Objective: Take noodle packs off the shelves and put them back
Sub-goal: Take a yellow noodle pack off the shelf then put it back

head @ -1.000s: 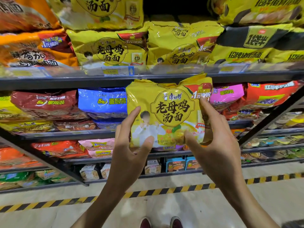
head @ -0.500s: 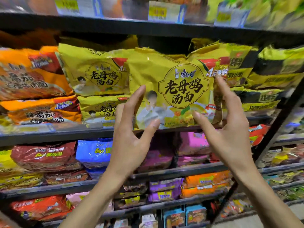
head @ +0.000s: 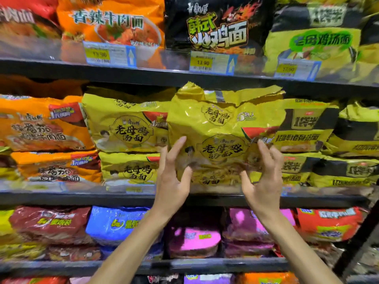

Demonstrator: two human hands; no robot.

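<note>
A large yellow noodle pack (head: 223, 128) is held up at the middle shelf (head: 82, 198), its top crumpled against the shelf above. My left hand (head: 172, 181) grips its lower left edge, thumb in front and fingers behind. My right hand (head: 262, 177) grips its lower right edge the same way. The pack leans into the gap between matching yellow packs (head: 127, 124) on its left and yellow-black packs (head: 305, 128) on its right. Its bottom edge is hidden behind my hands.
The upper shelf (head: 143, 76) carries orange (head: 110, 19), black (head: 217, 23) and yellow packs behind price tags (head: 211, 62). Orange packs (head: 41, 124) fill the middle shelf's left. Red, blue (head: 117, 222) and pink (head: 194, 238) packs lie on the lower shelf. A dark upright post (head: 361, 242) stands at the right.
Both hands have raised the yellow pack from below the middle shelf and pushed it into the shelf gap. My view has tilted upward to higher shelves.
</note>
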